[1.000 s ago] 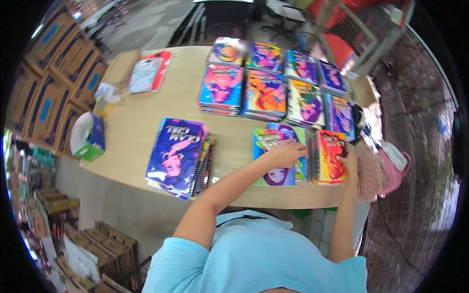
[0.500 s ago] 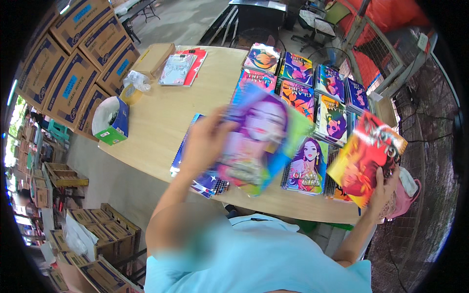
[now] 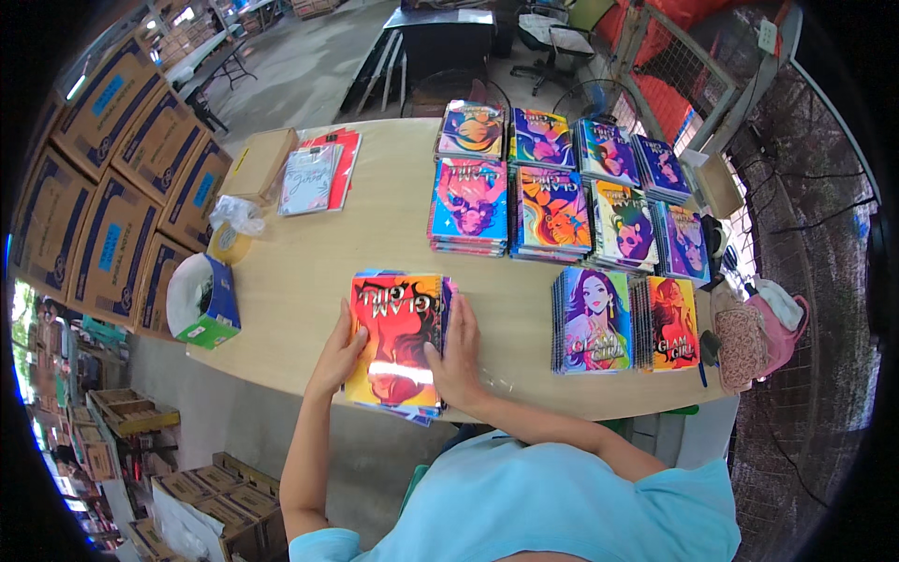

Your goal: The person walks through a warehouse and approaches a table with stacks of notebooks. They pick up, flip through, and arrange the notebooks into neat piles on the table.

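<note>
- The table (image 3: pixel 365 215) bears the notebook stack (image 3: pixel 398 328) at its near edge; overhang is hard to judge, so squaring is safer farther in.
- Blue and purple edges poke out beneath the stack's red top cover; level pressure from both sides should bring them flush.
- The left hand (image 3: pixel 337 362) and right hand (image 3: pixel 456 361) clamp the stack from opposite sides; matched force would likely prevent skewing.
- The right hand's fingers lie together along its side; the left's are partly hidden, so their spacing cannot be told. Both thumbs rest on the cover and should press lightly.
- Brown cartons (image 3: pixel 122 178) rise beyond the table's left side.
- Eight notebook piles (image 3: pixel 551 211) form two rows at the far right.
- Two nearer piles (image 3: pixel 595 318) could obstruct a rightward sweep.
- A blue-green box (image 3: pixel 220 300) and yellow tape (image 3: pixel 229 245) sit leftward, well apart from the hands.
</note>
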A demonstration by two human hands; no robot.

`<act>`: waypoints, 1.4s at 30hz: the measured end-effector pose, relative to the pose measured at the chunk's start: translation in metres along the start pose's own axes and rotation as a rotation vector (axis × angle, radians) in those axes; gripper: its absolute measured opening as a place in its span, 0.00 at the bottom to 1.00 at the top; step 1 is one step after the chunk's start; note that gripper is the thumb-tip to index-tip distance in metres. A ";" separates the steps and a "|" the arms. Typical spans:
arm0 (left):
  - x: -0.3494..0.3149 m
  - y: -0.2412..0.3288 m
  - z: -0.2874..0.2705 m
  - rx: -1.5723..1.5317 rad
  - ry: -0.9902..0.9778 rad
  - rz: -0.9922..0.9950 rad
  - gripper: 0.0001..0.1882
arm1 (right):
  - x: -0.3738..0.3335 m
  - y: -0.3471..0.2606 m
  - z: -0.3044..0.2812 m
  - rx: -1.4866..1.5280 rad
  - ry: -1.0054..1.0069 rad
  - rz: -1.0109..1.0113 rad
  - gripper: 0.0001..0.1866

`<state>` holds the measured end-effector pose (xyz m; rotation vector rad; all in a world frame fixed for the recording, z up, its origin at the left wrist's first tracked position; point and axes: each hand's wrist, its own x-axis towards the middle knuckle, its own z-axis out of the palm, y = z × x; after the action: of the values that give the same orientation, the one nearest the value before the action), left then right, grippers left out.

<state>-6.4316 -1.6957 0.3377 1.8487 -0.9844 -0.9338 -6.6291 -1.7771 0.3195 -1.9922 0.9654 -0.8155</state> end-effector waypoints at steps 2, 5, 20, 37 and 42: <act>0.007 0.008 0.000 0.403 0.217 0.183 0.36 | 0.022 0.013 -0.032 0.020 0.116 -0.073 0.39; 0.038 0.110 0.009 0.559 0.223 0.499 0.31 | 0.110 0.058 -0.093 -0.089 0.203 -0.260 0.30; 0.312 0.113 0.147 1.231 -0.478 1.183 0.18 | 0.483 0.193 -0.059 -0.507 0.021 0.428 0.37; -0.003 0.079 -0.017 0.057 0.284 -0.046 0.23 | 0.138 0.003 -0.163 0.957 -0.037 0.131 0.33; 0.002 0.038 -0.018 -0.454 0.046 -0.277 0.35 | 0.034 0.010 -0.018 0.344 0.024 0.144 0.40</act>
<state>-6.4251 -1.7057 0.3786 1.6266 -0.4417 -1.1641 -6.6296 -1.8158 0.3274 -1.6045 0.9027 -0.8618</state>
